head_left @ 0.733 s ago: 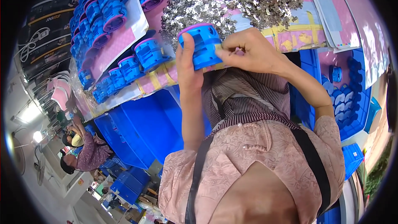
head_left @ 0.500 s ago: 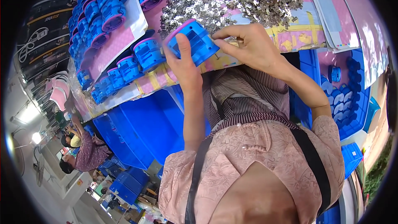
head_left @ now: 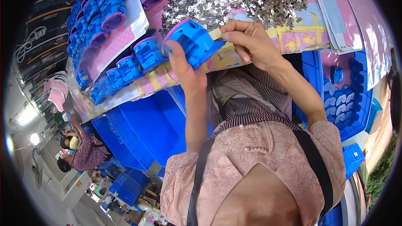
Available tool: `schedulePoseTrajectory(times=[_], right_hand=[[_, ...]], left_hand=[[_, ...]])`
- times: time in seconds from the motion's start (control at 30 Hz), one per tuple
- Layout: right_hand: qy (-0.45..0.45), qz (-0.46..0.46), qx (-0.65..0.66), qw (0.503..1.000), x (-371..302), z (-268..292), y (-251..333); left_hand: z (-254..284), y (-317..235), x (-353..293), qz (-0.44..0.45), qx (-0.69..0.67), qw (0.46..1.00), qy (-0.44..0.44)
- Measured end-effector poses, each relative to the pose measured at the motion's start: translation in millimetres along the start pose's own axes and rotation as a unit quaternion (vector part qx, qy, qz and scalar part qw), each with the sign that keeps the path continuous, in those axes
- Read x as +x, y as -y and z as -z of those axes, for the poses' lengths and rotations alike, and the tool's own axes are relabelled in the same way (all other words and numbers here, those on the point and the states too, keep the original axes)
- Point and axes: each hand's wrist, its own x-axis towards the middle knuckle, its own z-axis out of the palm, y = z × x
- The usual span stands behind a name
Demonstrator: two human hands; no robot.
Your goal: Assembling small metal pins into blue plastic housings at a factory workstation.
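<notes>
A round blue plastic housing (head_left: 193,44) with a pink rim is tilted in my left hand (head_left: 185,68), above the table's front edge. My left thumb lies along its near left side, and the other fingers are hidden behind it. My right hand (head_left: 254,44) is just right of the housing, thumb and forefinger pinched together. A small pale yellowish patch shows between those fingertips and the housing; I cannot tell whether it is a held piece or tape on the table. Beyond the housing lies a pile of small silvery metal clips (head_left: 190,10).
A second, darker pile of metal clips (head_left: 266,0) lies farther right. Several similar blue housings (head_left: 148,53) line the left edge and stack up behind. Blue crates (head_left: 144,119) stand below the table, one at right (head_left: 356,96) holding parts. Another person (head_left: 88,152) sits far left.
My right hand has drawn slightly back from the housing's right side, its lower fingers now more visible. The housing in my left hand has turned slightly.
</notes>
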Motion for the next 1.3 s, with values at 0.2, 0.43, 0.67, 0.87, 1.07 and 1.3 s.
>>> schedulePoseTrajectory(times=[0.2, 0.43, 0.67, 0.87, 1.07, 1.3], right_hand=[[0.047, 0.234, -0.348, 0.907, -15.0, -1.2, 27.7], [0.083, 0.267, -0.449, 0.848, -27.3, -19.2, 36.3], [-0.086, 0.303, -0.457, 0.832, -57.7, 0.4, 92.4], [0.051, 0.292, -0.509, 0.808, -18.2, -13.3, 32.8], [-0.233, 0.337, -0.659, 0.631, 51.4, 35.3, 3.6], [-0.208, 0.378, -0.681, 0.592, 30.3, 41.7, -8.1]], left_hand=[[16.8, -4.6, -1.5, 0.120, 0.057, 0.990, 0.049], [19.6, 0.8, -17.8, 0.351, -0.332, 0.868, 0.112], [31.9, -16.4, -9.0, 0.407, -0.266, 0.864, 0.130], [1.8, -0.4, -18.1, 0.343, -0.150, 0.927, -0.020], [28.1, 19.3, -7.6, 0.290, -0.208, 0.888, 0.290], [33.9, 14.8, -2.9, 0.294, -0.230, 0.905, 0.203]])
